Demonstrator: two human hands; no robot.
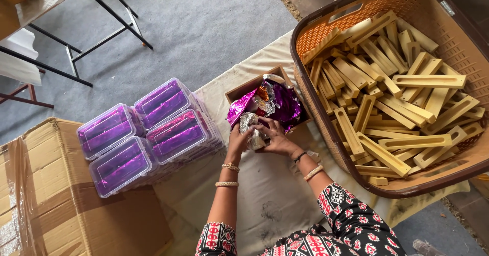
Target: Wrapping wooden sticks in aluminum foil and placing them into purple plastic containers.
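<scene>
My left hand (237,143) and my right hand (276,139) meet at the front of a small wooden box (243,86) on a cloth-covered table. Both hands close on a silver foil-wrapped piece (253,131) held between them. The box is stuffed with crumpled purple and silver foil wrappers (277,102) that spill over its rim. I wear bangles on both wrists and patterned sleeves.
A large brown and orange plastic basket (448,27) full of pale wooden pieces (387,108) sits at the right. Stacks of clear plastic boxes with purple inserts (147,133) stand at the left, beside a cardboard carton (56,195). Black table legs (76,47) cross the grey floor at top left.
</scene>
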